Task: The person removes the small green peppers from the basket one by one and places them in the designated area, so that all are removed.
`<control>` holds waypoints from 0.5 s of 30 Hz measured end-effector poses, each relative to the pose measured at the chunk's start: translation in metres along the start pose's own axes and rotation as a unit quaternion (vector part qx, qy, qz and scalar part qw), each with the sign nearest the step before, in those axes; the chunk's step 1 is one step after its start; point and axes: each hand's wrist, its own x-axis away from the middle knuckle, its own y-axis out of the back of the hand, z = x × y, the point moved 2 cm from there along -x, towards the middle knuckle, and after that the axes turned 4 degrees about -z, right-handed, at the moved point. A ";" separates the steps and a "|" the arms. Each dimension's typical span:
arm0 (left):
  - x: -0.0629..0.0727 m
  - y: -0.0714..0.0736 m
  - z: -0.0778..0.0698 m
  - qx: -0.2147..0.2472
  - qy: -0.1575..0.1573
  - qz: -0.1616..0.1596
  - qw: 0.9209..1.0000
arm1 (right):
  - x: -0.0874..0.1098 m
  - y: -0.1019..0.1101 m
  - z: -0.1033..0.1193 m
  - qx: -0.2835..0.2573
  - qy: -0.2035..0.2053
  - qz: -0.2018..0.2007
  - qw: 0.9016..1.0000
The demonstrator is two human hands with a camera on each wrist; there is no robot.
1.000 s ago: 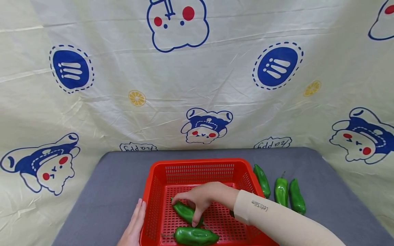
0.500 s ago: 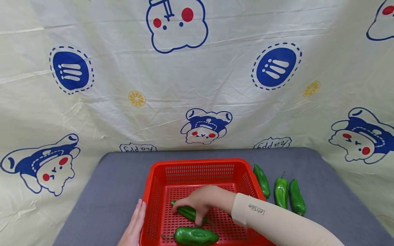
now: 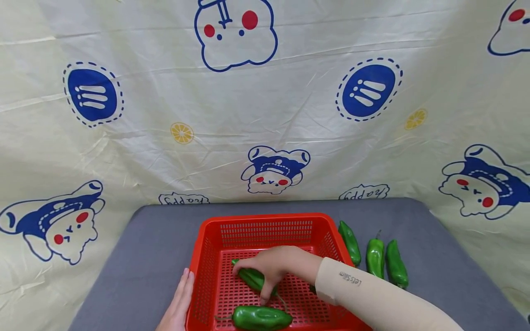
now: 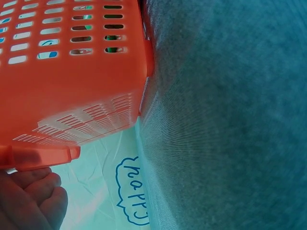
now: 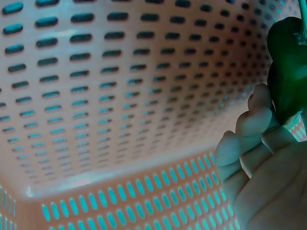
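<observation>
My right hand [image 3: 271, 266] reaches down into a red plastic basket [image 3: 265, 217]. Its fingers and thumb grip a green pepper [image 3: 251, 278] from above, which lies slantwise with its thin stem towards the lower right. In the right wrist view the same pepper [image 5: 290, 72] shows at the right edge, held by the hand [image 5: 268, 167]. Nearer the front, another green pepper [image 3: 262, 318] lies sideways on the basket floor, stem to the left. My left hand [image 3: 177, 303] rests against the basket's left rim, fingers straight. The left wrist view shows its fingers [image 4: 43, 191] at the rim.
Right of the basket, three green peppers lie on the grey table [image 3: 161, 248]: one by the basket wall [image 3: 350, 242], a lighter one [image 3: 375, 258] and one farther right [image 3: 396, 264]. A printed curtain [image 3: 223, 170] hangs behind. Something small and dark beside the right sleeve is mostly hidden.
The pepper in my right hand has shifted slightly and turned, and its stem now shows plainly. The left hand stays at the rim. The whole head view has slid a little.
</observation>
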 end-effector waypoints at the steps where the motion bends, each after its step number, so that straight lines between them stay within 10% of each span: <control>1: 0.000 0.001 0.000 0.000 0.002 0.000 1.000 | 0.001 0.002 -0.001 -0.001 0.001 -0.008 1.000; 15: 0.003 0.000 0.003 0.017 0.019 -0.002 1.000 | 0.044 0.052 -0.004 -0.137 0.029 -0.144 0.980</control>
